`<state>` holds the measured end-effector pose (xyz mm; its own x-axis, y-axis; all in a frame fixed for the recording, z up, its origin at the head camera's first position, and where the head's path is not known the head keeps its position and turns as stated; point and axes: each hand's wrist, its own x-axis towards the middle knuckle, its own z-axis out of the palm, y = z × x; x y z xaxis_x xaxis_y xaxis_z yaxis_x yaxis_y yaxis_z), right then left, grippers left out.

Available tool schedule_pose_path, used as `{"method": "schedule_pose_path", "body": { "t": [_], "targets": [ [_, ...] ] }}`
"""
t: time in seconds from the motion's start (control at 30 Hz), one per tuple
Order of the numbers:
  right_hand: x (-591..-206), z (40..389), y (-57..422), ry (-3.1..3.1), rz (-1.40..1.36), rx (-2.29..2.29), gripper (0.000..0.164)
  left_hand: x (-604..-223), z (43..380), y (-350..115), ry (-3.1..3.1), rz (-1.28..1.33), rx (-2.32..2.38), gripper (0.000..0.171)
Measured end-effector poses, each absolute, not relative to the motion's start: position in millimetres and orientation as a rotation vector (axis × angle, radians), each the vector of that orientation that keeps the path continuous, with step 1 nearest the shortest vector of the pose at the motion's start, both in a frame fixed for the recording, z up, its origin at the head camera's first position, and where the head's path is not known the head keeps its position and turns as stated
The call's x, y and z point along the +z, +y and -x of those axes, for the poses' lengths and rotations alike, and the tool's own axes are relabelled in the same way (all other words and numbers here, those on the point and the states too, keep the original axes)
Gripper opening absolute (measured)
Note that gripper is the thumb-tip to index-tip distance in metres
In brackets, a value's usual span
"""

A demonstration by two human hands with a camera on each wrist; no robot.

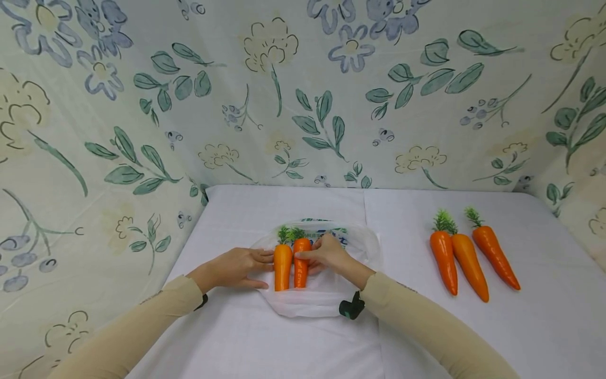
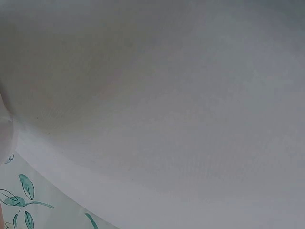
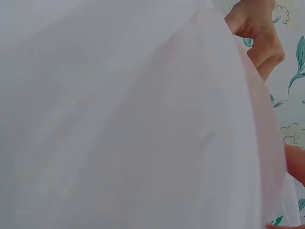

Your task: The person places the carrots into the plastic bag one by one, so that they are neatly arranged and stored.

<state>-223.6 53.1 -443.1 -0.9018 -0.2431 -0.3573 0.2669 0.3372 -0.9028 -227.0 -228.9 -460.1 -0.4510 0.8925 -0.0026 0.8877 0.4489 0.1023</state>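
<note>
Two orange toy carrots with green tops lie side by side on a white plastic bag point(image 1: 322, 305), their lower ends covered by its near part. My left hand point(image 1: 239, 267) rests at the bag's left side, fingertips against the left carrot point(image 1: 282, 266), thumb spread apart below. With thumb and fingers my right hand point(image 1: 327, 253) holds the right carrot point(image 1: 301, 263) near its upper part. In the right wrist view the bag's film fills most of the picture, with the left hand point(image 3: 259, 40) beyond it. The left wrist view shows only white cloth and a bit of floral fabric.
Several more carrots lie to the right on the white-covered table point(image 1: 407, 326): a left one point(image 1: 444, 260), a middle one point(image 1: 470, 267) and a right one point(image 1: 496, 257). Floral fabric point(image 1: 303, 79) hangs behind and beside the table. A dark wrist camera point(image 1: 352, 306) sits under the right forearm.
</note>
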Motion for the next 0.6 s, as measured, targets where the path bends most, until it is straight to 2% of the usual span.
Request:
{"method": "schedule_pose_path", "body": {
  "t": [0.37,0.6],
  "targets": [
    [-440,226,62,2.257,-0.046,-1.559,0.034,-460,226,-229,2.626,-1.612,0.119,0.057],
    [-422,225,69,2.249,-0.013,-1.573,0.036,-459,226,-228,2.628,-1.645,0.131,0.056]
  ]
}}
